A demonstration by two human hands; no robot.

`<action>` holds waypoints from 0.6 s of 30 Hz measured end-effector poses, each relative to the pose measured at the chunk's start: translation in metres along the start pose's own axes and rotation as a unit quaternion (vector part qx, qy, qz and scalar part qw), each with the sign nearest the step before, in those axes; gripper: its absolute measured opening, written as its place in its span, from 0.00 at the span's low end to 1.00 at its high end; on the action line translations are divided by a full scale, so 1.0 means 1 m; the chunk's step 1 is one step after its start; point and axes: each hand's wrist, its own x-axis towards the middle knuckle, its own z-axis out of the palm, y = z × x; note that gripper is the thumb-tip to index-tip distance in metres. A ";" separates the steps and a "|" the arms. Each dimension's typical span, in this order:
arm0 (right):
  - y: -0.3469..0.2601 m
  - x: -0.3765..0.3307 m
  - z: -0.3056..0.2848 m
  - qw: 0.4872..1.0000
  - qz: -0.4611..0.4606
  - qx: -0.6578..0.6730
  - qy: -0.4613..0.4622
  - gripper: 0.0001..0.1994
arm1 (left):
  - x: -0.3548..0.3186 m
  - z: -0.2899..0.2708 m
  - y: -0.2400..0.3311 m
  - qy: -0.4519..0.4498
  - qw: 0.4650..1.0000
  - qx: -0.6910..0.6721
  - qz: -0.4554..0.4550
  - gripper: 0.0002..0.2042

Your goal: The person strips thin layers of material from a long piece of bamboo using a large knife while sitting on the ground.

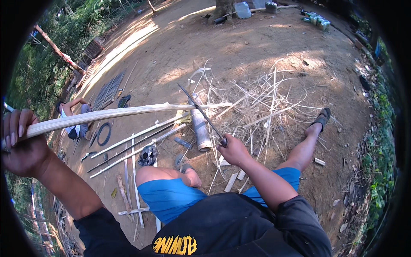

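My left hand [25, 143], raised at the far left, is closed around one end of a long pale bamboo strip [115, 113]. The strip runs across to the middle, with a node bump near its far part. In my right hand [234, 152] is the dark handle of a long-bladed knife [210, 122]. Its narrow blade points up and left and crosses the strip near the far end; whether they touch I cannot tell. Below the crossing a short, thick log-like piece [200, 130] lies on the ground between my legs.
A tangled heap of thin shavings [261, 98] spreads ahead and right. Several bamboo poles [137, 139] and a black plastic bag [148, 155] lie left of my knee. Another person [77, 118] crouches at the left by a black coil [104, 133]. A tree trunk [224, 8] stands far ahead.
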 end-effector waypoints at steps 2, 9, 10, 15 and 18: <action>-0.002 0.001 -0.003 1.000 -0.001 0.022 -0.010 0.19 | 0.006 0.003 -0.011 -0.024 0.999 -0.027 -0.002 0.08; -0.058 -0.023 -0.021 0.997 -0.036 0.056 -0.031 0.19 | 0.021 0.018 -0.034 0.014 0.998 0.005 0.064 0.11; -0.071 -0.027 -0.018 0.997 -0.064 0.029 -0.019 0.19 | 0.019 0.019 -0.032 0.023 0.997 0.017 0.069 0.11; -0.109 -0.039 -0.007 0.978 -0.196 0.057 -0.028 0.17 | 0.002 0.014 -0.017 0.008 0.998 0.036 0.052 0.14; -0.063 -0.008 0.017 0.993 -0.111 0.039 -0.008 0.16 | -0.008 0.011 -0.012 0.041 0.997 0.042 0.057 0.17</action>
